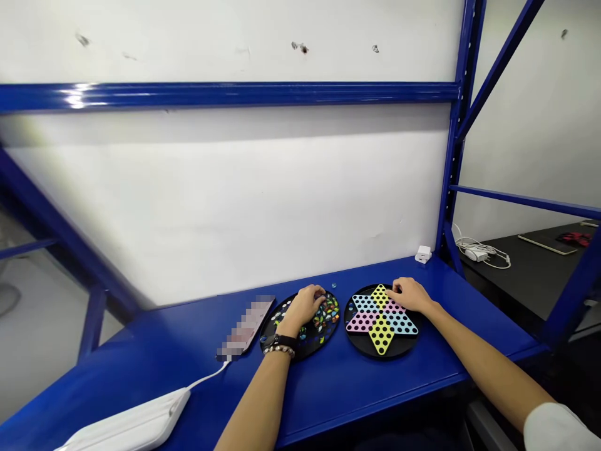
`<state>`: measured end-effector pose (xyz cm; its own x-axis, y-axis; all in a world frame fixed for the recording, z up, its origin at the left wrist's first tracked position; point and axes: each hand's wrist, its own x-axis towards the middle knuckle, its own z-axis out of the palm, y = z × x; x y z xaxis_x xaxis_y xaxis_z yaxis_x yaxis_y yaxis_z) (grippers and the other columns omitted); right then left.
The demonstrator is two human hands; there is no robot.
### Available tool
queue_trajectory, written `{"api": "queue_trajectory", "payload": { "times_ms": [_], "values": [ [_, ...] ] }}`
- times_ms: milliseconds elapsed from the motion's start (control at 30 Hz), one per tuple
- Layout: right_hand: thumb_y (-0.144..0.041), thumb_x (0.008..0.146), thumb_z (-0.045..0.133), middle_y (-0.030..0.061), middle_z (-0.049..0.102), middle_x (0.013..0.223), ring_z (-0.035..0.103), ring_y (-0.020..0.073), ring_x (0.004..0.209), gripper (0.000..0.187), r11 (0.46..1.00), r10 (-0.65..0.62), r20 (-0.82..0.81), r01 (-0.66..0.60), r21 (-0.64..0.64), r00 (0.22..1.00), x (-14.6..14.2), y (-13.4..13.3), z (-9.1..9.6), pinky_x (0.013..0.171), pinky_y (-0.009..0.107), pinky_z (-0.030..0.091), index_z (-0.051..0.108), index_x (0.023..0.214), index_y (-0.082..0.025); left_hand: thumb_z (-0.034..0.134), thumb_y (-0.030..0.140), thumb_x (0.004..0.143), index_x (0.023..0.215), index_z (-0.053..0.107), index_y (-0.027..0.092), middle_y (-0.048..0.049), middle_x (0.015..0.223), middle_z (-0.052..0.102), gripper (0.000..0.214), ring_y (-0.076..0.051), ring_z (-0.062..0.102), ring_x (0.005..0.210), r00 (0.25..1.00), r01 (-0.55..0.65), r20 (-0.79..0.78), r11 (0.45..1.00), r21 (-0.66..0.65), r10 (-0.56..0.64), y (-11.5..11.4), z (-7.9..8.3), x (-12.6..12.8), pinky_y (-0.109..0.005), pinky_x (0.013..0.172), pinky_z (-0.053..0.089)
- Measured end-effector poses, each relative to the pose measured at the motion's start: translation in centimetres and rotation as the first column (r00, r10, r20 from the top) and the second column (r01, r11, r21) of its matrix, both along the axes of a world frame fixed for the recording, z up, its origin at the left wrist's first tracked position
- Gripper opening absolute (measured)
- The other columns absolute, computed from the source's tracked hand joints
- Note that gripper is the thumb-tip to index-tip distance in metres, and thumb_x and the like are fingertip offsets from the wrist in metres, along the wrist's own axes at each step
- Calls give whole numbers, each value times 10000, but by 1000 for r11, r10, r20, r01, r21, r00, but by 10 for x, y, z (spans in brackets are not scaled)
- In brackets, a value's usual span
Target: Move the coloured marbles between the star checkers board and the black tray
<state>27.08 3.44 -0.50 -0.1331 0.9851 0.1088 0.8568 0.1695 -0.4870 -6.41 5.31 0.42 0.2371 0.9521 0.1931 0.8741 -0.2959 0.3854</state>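
Note:
My left hand (303, 307) rests, fingers curled, over a round black tray (315, 343) holding several small multicoloured glass pieces (328, 314), and its fingertips are hidden among them. A black band and a beaded bracelet (280, 346) circle that wrist. To the right lies a round black Chinese checkers board (361, 346) with a star of yellow, pink and blue points. My right hand (408, 294) lies on its upper right, fingertips near the top yellow point. Whether either hand grips a piece is hidden.
Both boards sit on a blue steel shelf (357, 401) against a white wall. A blurred-out flat device (245, 327) lies left of the tray, cabled to a white flat object (131, 426). A white plug adapter (423, 254) stands at the back. One small bead (333, 285) lies behind the tray.

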Motion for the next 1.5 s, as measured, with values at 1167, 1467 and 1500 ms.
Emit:
{"api": "queue_trajectory", "payload": {
  "times_ms": [1167, 1467, 1500],
  "values": [
    [-435, 862, 575, 27, 657, 780, 571, 150, 721, 307, 1000, 1, -10, -1, -8, 1000, -1, 0, -1, 591, 242, 322, 585, 671, -195, 722, 378, 436, 736, 627, 216, 57, 592, 574, 355, -187, 606, 661, 960, -168, 94, 812, -559, 263, -51, 19, -127, -277, 649, 473],
    [-436, 862, 569, 22, 660, 787, 566, 140, 709, 311, 1000, 7, -13, -7, 8, 1000, 0, 2, -5, 587, 243, 312, 574, 667, -193, 645, 380, 671, 871, 669, 215, -1, 819, 712, 260, -205, 657, 808, 958, -270, 52, 946, -180, 283, -57, 42, -83, -279, 735, 468],
    [-436, 862, 569, 20, 660, 788, 564, 139, 704, 310, 1000, 7, -13, -7, 6, 1000, -1, 2, -6, 585, 243, 309, 574, 669, -194, 618, 405, 728, 920, 668, 223, -6, 876, 720, 269, -203, 654, 821, 943, -323, 63, 945, -59, 326, -58, 45, -68, -279, 724, 461]
  ]
}}
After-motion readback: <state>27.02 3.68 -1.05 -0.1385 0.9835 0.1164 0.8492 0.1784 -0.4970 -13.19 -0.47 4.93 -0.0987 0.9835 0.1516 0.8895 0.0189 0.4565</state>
